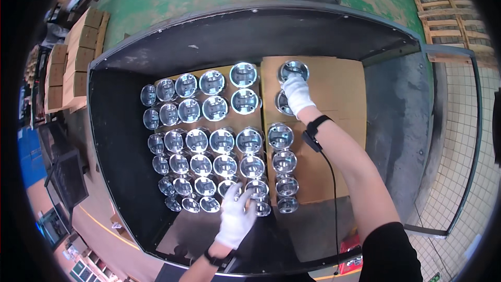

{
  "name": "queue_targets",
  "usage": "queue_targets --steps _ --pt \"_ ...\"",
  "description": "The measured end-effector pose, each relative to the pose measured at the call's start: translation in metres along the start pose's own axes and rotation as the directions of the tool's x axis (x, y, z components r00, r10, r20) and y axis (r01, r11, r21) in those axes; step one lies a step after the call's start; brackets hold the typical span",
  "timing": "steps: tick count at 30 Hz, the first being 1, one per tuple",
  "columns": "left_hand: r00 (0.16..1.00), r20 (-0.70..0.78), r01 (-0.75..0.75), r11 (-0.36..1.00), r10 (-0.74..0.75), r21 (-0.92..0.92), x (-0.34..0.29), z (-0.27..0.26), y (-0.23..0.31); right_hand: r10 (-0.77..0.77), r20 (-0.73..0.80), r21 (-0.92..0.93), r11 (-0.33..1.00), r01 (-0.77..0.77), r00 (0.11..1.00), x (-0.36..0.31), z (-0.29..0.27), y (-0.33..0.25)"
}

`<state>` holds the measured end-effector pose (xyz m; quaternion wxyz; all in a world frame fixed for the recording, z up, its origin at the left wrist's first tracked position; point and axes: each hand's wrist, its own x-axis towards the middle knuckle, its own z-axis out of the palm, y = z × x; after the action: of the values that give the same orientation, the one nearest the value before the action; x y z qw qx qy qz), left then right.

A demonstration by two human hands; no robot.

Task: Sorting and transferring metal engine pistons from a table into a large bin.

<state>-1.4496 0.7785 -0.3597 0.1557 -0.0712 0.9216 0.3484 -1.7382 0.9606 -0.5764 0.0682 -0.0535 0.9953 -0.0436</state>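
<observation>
Rows of shiny metal pistons stand with their hollow ends up inside a large dark bin. My right hand [297, 94], in a white glove, reaches to the far right column, its fingers closed on the rim of the far piston [293, 69]. It partly covers the piston just nearer [282, 103]. My left hand [237, 216], also gloved, is over the near rows with its fingers spread. They lie beside or over a piston [226, 188] and the one to its right [257, 188]; whether they touch is unclear.
Brown cardboard [334, 125] lies under the pistons. The bin's dark far wall [219, 36] and grey right side [396, 120] surround them. A black cable [334, 198] hangs from my right wristband. Outside are stacked cartons [81, 62], a wooden pallet [449, 15] and a monitor [69, 177].
</observation>
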Motion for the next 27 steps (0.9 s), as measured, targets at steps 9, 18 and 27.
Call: queue_targets --steps 9,18,27 --pt "0.963 -0.13 0.251 0.961 -0.236 0.115 -0.082 -0.064 -0.03 -0.23 0.065 0.121 0.968 0.221 0.971 0.022 0.032 -0.032" --pt "0.991 0.124 -0.035 0.993 0.048 -0.11 -0.117 -0.039 0.061 -0.097 0.143 0.542 0.84 0.004 0.985 -0.226 -0.183 -0.023" --pt "0.756 0.326 -0.57 0.816 0.567 -0.097 -0.2 -0.072 0.105 0.471 0.166 0.566 0.674 -0.475 0.866 -0.524 -0.327 0.005"
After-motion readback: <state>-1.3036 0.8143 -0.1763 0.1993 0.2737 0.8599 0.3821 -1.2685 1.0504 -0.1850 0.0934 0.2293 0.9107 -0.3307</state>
